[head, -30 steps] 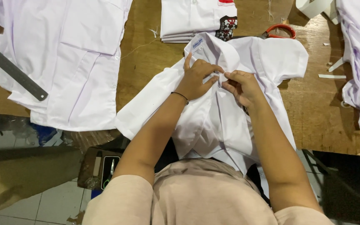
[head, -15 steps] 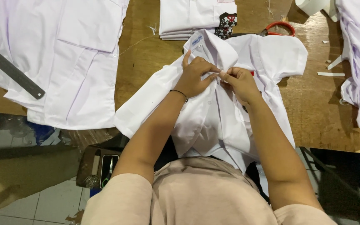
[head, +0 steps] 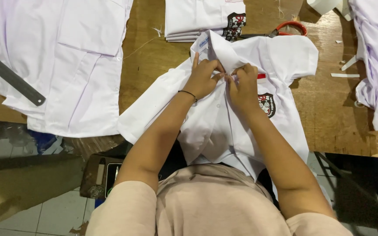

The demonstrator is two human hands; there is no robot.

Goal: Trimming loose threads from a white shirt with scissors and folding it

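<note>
I judge the step in hand to be fastening the placket just below the collar of the white short-sleeved shirt with a dark chest badge (head: 241,131), spread front-up on the brown wooden worktop (head: 324,118). My left hand (head: 204,78) and right hand (head: 241,85) both pinch the fabric, touching each other. The next move calls for a steady pinch. Since the earlier frame, both hands have edged toward 12 o'clock. Orange-handled scissors (head: 289,28) lie at 1 o'clock.

Left hand (head: 204,78), right hand (head: 243,87) pinched together
</note>
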